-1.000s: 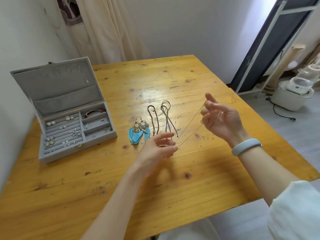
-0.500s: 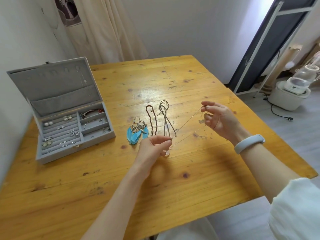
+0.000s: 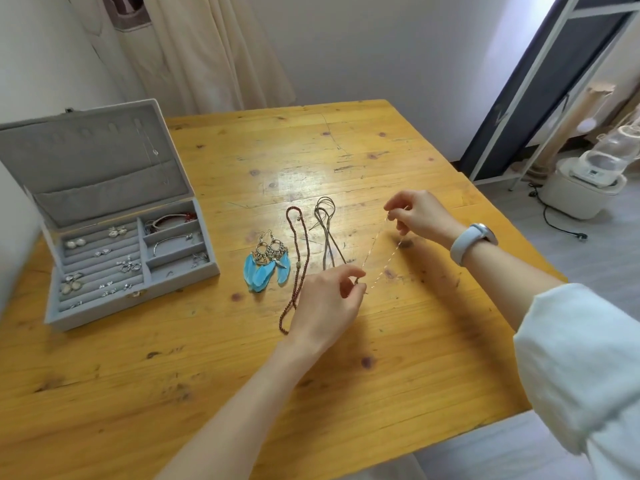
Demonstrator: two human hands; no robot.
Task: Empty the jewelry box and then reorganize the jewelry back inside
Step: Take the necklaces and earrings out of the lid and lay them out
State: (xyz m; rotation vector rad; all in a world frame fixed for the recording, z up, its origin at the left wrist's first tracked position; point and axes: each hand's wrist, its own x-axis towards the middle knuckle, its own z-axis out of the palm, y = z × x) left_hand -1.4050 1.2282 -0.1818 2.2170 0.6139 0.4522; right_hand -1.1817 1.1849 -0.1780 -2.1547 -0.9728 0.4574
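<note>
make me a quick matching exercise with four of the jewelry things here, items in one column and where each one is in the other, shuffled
Items:
1. thin chain
2. feather earrings
3. red bracelet
4. brown beaded necklace

Places:
A. lying on the table, just right of the blue feathers
B. stretched between the left hand and right hand
C. in the jewelry box, back right compartment
D. on the table, nearest the box

Pairs: 1-B, 2-D, 3-C, 4-A

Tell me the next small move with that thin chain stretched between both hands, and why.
Probably lower it flat onto the bare wood just right of the grey cord. The thin chain hangs taut between the left hand and right hand, low over the table, and the feather earrings and brown beaded necklace already lie in a row, so this continues emptying the jewelry box.
</note>
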